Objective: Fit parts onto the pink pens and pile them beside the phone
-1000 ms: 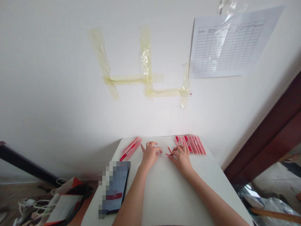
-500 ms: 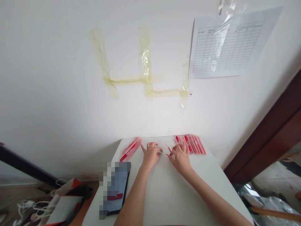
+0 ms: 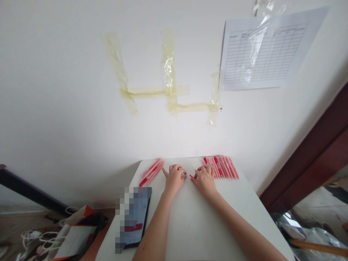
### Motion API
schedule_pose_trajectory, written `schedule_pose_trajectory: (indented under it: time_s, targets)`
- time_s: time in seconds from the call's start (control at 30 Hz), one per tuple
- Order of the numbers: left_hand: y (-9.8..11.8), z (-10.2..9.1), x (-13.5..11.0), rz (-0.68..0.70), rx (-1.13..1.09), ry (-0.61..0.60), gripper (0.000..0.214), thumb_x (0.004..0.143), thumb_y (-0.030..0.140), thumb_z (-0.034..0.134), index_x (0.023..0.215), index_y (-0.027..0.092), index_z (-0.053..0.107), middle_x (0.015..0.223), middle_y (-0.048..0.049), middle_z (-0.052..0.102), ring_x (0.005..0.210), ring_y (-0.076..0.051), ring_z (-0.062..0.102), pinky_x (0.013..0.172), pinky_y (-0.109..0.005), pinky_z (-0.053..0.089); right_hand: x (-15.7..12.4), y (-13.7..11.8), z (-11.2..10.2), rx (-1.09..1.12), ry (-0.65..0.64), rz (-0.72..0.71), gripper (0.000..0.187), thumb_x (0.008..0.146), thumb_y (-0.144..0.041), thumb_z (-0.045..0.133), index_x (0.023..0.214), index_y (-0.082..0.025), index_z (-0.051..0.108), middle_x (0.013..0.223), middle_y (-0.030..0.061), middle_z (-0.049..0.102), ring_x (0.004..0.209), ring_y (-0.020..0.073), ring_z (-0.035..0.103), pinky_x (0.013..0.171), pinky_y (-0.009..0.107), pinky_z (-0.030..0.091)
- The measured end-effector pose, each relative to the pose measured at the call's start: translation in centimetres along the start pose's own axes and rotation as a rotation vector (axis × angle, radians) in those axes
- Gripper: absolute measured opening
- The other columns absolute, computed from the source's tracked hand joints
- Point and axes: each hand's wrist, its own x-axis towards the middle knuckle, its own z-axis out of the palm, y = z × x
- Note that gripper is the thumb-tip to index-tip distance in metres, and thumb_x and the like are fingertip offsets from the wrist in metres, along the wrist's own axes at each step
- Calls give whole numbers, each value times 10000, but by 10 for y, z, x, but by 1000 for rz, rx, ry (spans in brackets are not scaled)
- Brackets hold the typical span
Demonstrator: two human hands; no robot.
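My left hand (image 3: 174,176) is over the far part of the white table (image 3: 195,224), fingers curled and thumb and forefinger close together. What it pinches is too small to make out; a speck of red shows by its fingers. Facing it, my right hand (image 3: 205,178) pinches a small red pen part (image 3: 191,176), which points toward the left hand. A thin piece with an orange tip (image 3: 195,170) shows just behind the right fingers. Beside the right hand lies a row of pink and red pens (image 3: 224,167). A smaller bunch of pens (image 3: 152,172) lies left of my left hand.
A phone (image 3: 136,217), partly blurred out, lies at the table's left edge. The white wall behind carries yellowed tape (image 3: 169,69) and a printed sheet (image 3: 263,50). Bags and white cables (image 3: 49,235) are on the floor at left.
My right hand has moved slightly left, bringing the red pen part closer to my left hand. A bit of red now shows at the left fingers. The pens have stayed put.
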Motion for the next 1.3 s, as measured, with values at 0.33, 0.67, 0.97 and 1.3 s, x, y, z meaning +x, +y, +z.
schedule_pose_trajectory:
  time_s: [0.33, 0.67, 0.97, 1.3]
  targets:
    - [1, -1, 0, -20, -23, -11, 56, 807, 290, 694, 853, 308, 720, 1202, -16, 608, 1228, -261, 444, 1090, -769, -13, -1, 5, 2, 41, -3, 27, 218, 843, -470, 662, 829, -255, 690, 1072, 63, 638, 1197, 300, 447, 1108, 560, 242]
    - [0, -1, -1, -22, -44, 1, 48, 815, 290, 688, 851, 302, 718, 1183, -13, 614, 1221, -256, 450, 1085, -774, 3, -2, 18, -3, 73, 92, 9, 243, 872, -487, 617, 873, -259, 702, 1076, 73, 624, 1159, 304, 453, 1059, 536, 286]
    - [5, -2, -1, -25, -43, 20, 106, 847, 276, 646, 916, 309, 719, 1174, -23, 609, 1211, -257, 455, 1097, -768, 31, -4, 54, -18, 65, 76, 113, 161, 886, -321, 567, 882, -272, 721, 1152, 72, 585, 1158, 313, 417, 980, 516, 332]
    - [15, 0, -6, 16, -66, 45, 181, 870, 295, 623, 1037, 323, 690, 1187, -28, 601, 1217, -250, 460, 1131, -741, 33, -14, 46, -7, 24, 141, -25, 121, 872, -326, 620, 894, -278, 729, 1108, 57, 604, 1176, 273, 403, 1063, 503, 262]
